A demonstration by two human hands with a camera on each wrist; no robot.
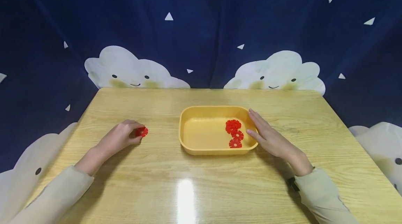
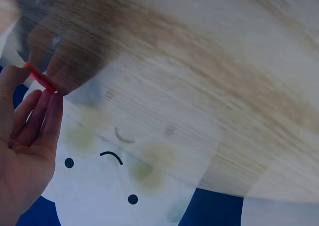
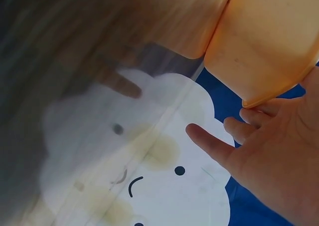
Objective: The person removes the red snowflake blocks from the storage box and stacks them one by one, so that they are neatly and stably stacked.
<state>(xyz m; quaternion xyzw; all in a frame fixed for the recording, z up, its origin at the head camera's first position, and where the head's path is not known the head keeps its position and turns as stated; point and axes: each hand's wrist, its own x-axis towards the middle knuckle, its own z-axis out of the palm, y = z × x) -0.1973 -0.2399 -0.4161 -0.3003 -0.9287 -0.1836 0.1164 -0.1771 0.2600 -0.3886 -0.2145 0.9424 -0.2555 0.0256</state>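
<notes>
A yellow plastic tray point(image 1: 208, 107) sits in the middle of the wooden table point(image 1: 201, 182). Several red flower-shaped discs point(image 1: 234, 133) lie in a row along its right inner side. My left hand point(image 1: 135, 134) rests on the table left of the tray and pinches one more red disc point(image 1: 142, 132) between thumb and fingertips. The left wrist view shows that red disc point(image 2: 41, 79) edge-on at my left hand's point(image 2: 30, 131) fingertips. My right hand point(image 1: 262, 131) lies with straight fingers against the tray's right wall. In the right wrist view its fingers point(image 3: 249, 123) touch the tray's point(image 3: 264, 41) outer side.
A dark blue curtain point(image 1: 201, 25) printed with white clouds hangs behind and around the table. The table's glossy top carries only the tray, the discs and my hands.
</notes>
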